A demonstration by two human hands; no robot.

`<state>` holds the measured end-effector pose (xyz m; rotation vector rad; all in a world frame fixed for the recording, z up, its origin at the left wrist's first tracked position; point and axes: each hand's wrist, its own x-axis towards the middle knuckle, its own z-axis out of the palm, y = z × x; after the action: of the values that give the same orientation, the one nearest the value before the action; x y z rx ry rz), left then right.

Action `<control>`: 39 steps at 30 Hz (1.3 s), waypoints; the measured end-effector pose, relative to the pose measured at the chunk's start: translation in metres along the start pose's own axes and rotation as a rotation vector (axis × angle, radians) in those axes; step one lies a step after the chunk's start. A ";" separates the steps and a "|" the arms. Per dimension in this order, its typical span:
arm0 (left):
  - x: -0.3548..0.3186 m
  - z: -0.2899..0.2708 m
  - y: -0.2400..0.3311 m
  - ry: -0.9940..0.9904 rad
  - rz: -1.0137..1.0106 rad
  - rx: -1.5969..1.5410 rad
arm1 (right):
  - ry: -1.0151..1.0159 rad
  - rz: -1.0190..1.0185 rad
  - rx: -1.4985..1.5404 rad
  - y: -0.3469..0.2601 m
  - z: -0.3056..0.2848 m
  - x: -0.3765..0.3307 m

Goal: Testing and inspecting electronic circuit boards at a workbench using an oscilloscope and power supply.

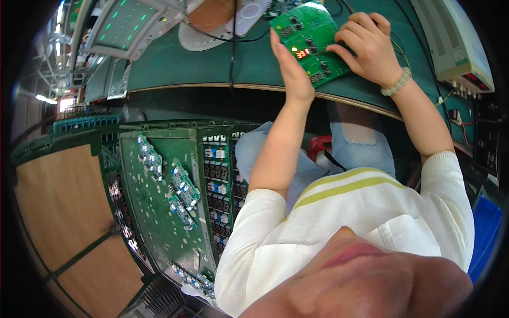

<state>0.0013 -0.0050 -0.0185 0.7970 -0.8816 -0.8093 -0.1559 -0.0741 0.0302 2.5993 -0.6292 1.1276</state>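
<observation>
So the green rectangular circuit board with three rows of black buttons and little digit displays [326,33] is up near the front edge of a dark green counter with a pale wooden lip [175,69], its near corner poking out over that edge. The middle display is lit red, with a small yellow light right beside it. Left hand [295,74] is grasping the board along its left side. Right hand [366,47], pale green bead bracelet [397,82] on the wrist, is at the board's right edge with fingers curled and thumb pointing over the face. Can't tell if it's pinching something thin there, way too small to see.

Over at the counter's right end there's a boxy beige instrument with a red readout [450,37]. Toward the far left corner, a white-framed panel with green glowing dashes [124,29] leans at an angle, and a black cable [233,58] hangs down over the front edge.

Left of the person's legs is a scuffed green metal cart [154,212]. Some narrow populated boards [185,185] lie on its top, nearer the far edge and the right one. Blue plastic bin [485,228] sits off to the person's right.
</observation>
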 end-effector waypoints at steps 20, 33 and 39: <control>0.003 -0.004 0.013 -0.024 -0.180 -0.388 | -0.019 0.476 0.899 0.022 0.014 -0.009; -0.001 -0.004 0.012 -0.256 -0.356 -0.187 | -0.078 0.550 1.150 0.008 -0.009 -0.003; -0.008 0.004 0.023 -0.130 -0.512 -0.070 | 0.111 0.631 1.283 0.003 -0.007 -0.004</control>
<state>0.0007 0.0116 -0.0004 0.9300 -0.7654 -1.3465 -0.1641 -0.0730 0.0325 3.3214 -0.9414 2.5076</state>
